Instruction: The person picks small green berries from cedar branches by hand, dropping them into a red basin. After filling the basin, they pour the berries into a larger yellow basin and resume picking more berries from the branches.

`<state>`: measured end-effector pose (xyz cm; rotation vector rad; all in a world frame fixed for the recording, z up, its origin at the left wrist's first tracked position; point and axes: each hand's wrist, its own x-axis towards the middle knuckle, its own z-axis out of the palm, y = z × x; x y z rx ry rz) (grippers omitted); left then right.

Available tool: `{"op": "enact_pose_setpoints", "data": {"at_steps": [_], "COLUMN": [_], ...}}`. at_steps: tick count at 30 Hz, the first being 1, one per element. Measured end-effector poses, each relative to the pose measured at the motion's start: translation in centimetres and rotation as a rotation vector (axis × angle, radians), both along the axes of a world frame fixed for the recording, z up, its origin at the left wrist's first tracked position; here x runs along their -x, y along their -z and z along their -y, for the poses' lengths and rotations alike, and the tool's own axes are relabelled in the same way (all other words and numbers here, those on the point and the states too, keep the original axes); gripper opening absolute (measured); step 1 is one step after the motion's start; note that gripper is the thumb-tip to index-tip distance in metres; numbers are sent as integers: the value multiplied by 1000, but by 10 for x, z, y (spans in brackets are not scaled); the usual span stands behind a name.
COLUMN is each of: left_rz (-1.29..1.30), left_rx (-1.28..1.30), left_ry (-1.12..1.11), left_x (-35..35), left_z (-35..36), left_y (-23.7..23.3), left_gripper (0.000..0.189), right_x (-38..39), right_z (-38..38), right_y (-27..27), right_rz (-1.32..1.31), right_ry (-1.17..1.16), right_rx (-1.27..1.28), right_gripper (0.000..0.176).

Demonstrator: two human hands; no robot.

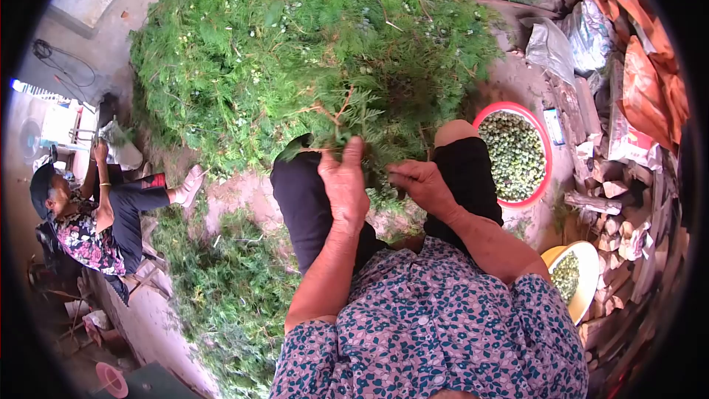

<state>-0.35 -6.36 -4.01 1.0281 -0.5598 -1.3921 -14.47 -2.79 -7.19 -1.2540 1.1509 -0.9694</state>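
My left hand (344, 181) is closed around a leafy evergreen sprig (341, 114), its brown twigs sticking up past my thumb. To its right, my right hand (427, 186) is pinched at the fingertips above the gap between my knees. Something small and dark shows at those fingertips, too blurred to name. In front of both hands rises a big heap of green evergreen branches (295, 44) dotted with pale round seed cones. A red-rimmed basin (547, 149) full of small green cones stands beyond my right knee.
A yellow basin (588, 281) with green pickings stands at my right, beside stacked firewood (613, 244). Plastic sacks (587, 33) and orange sheeting (650, 89) lie behind. More cut branches (229, 281) cover the ground at left, where another person (92, 229) sits with raised hands.
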Motion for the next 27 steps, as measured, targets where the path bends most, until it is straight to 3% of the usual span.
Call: {"op": "enact_pose_setpoints", "data": {"at_steps": [1,2,5,6,7,9,12,13,18,23,25,27], "left_rz": [-23,9,-61,-49,-37,26,478,1133,1171,1290,1329,1369], "left_rx": [-87,-60,-100,-202,-305,-227,-259,-191,-132,-157,-168,-173], "left_ry": [-47,-50,-82,-130,-177,-224,-411,-226,60,91,83,84], "left_x": [-6,-12,-47,-65,-85,-137,-188,-249,-273,-356,-381,-393], "left_z": [4,5,16,17,16,1,-44,-71,-69,-67,-56,-43], "left_y": [3,4,-2,-10,-17,-20,-35,-1,87,143,165,183], "left_gripper": [28,19,14,16,19,24,31,35,36,36,36,36], "right_x": [-1,-3,-5,0,4,11,15,22,36,47,55,70], "right_z": [-1,1,1,0,-1,-1,2,-4,-13,-23,-29,-34], "right_y": [-2,4,0,-5,-5,-3,-1,1,4,-11,-19,-30], "right_rz": [-77,-246,-266,-221,-217,-84,-147,-189,-169,-19,122,96], "right_ry": [-52,-27,85,47,46,98,91,115,208,346,382,459], "right_rx": [51,389,434,252,248,2,62,74,288,313,202,235], "right_gripper": [28,26,27,26,26,25,23,22,19,16,15,14]}}
